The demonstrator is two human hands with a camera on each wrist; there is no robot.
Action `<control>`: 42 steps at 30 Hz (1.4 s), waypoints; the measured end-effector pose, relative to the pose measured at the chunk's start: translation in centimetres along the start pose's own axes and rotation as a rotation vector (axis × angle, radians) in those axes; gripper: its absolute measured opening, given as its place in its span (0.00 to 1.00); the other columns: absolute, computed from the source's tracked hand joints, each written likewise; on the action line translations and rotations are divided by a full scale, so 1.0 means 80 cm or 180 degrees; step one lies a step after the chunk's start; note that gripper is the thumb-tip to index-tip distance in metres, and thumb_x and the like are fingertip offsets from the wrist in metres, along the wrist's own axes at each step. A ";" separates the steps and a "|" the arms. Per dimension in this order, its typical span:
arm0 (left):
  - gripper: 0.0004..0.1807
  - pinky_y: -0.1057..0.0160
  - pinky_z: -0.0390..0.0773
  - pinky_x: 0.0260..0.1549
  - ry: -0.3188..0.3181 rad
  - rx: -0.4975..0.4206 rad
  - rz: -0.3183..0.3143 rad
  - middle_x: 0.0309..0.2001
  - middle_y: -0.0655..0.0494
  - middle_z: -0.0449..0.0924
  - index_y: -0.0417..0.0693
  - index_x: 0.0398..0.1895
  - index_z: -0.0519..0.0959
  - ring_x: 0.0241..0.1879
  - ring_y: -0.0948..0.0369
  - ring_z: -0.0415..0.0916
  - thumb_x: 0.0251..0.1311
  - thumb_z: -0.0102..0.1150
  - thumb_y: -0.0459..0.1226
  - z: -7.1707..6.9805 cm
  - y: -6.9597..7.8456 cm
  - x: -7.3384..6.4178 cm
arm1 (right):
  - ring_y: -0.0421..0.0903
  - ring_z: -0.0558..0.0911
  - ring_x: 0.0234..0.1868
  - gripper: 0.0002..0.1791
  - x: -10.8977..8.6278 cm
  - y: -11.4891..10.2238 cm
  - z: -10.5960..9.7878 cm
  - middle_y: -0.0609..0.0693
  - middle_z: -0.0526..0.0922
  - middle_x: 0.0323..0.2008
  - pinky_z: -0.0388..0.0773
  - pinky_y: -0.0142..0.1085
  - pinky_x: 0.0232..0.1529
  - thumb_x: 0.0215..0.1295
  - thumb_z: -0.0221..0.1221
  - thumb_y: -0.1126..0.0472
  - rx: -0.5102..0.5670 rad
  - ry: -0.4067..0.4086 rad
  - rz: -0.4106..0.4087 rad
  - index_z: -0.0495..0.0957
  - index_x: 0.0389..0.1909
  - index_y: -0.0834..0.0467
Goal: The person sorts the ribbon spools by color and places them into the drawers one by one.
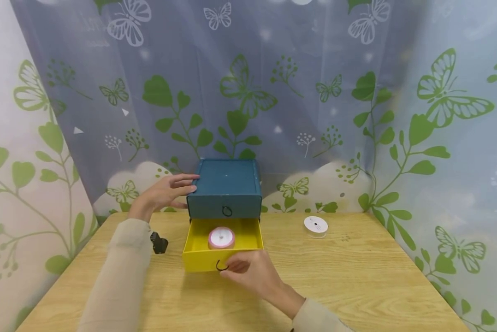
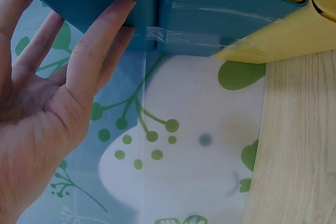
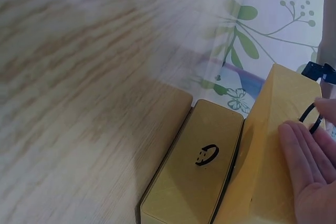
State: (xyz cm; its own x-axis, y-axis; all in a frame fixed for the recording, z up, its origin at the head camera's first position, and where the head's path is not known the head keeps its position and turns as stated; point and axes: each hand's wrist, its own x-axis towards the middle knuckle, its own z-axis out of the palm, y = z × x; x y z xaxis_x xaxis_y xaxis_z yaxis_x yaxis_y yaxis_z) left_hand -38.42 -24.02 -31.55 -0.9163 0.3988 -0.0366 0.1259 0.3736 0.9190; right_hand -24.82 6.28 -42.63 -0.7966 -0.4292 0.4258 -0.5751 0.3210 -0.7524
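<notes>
A small chest of drawers (image 1: 225, 177) with a dark blue body stands at the back of the table. Its yellow drawer (image 1: 248, 233) is pulled out, and a pink-edged ribbon spool (image 1: 221, 238) lies inside. My right hand (image 1: 252, 272) pinches the black ring pull (image 3: 311, 118) on that drawer's front. Spread along the chest's left side, my left hand (image 1: 165, 191) rests its fingertips (image 2: 123, 6) on the blue wall. Under the pulled-out drawer, the right wrist view has a lower yellow drawer (image 3: 194, 166) pushed in, with its own black loop.
A white ribbon spool (image 1: 316, 226) lies on the wooden table (image 1: 335, 276) to the right. Left of the chest sits a small black object (image 1: 159, 243) whose kind I cannot tell. A curtain with butterflies and leaves (image 1: 248, 92) hangs behind.
</notes>
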 end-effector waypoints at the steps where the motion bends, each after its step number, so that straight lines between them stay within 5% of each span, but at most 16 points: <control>1: 0.36 0.39 0.79 0.64 0.0003 0.0001 0.0000 0.83 0.39 0.48 0.55 0.81 0.60 0.79 0.37 0.56 0.74 0.59 0.47 0.000 0.000 0.000 | 0.34 0.88 0.30 0.08 0.001 0.000 0.000 0.51 0.92 0.32 0.86 0.26 0.34 0.59 0.75 0.57 0.0017 0.0003 0.0035 0.91 0.34 0.57; 18: 0.36 0.41 0.79 0.64 -0.0022 -0.0044 -0.0029 0.83 0.39 0.47 0.55 0.82 0.59 0.79 0.37 0.55 0.75 0.58 0.46 0.001 0.002 -0.002 | 0.33 0.86 0.25 0.07 0.025 0.008 0.006 0.46 0.91 0.28 0.85 0.27 0.31 0.58 0.76 0.53 0.0024 0.0175 0.0377 0.91 0.29 0.51; 42: 0.36 0.42 0.81 0.63 -0.0053 -0.0045 0.0029 0.83 0.39 0.46 0.54 0.82 0.59 0.79 0.37 0.54 0.75 0.58 0.46 -0.001 0.000 0.001 | 0.36 0.86 0.26 0.08 0.065 0.021 -0.004 0.47 0.92 0.29 0.85 0.28 0.30 0.58 0.76 0.52 -0.0180 0.0278 0.0327 0.91 0.32 0.53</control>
State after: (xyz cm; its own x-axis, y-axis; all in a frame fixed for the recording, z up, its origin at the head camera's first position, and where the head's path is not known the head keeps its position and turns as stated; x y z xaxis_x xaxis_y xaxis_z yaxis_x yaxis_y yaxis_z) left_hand -38.54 -24.04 -31.51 -0.9087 0.4161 -0.0345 0.1288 0.3579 0.9248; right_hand -29.99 4.85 -41.48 -0.8636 -0.3174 0.3918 -0.4973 0.4077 -0.7658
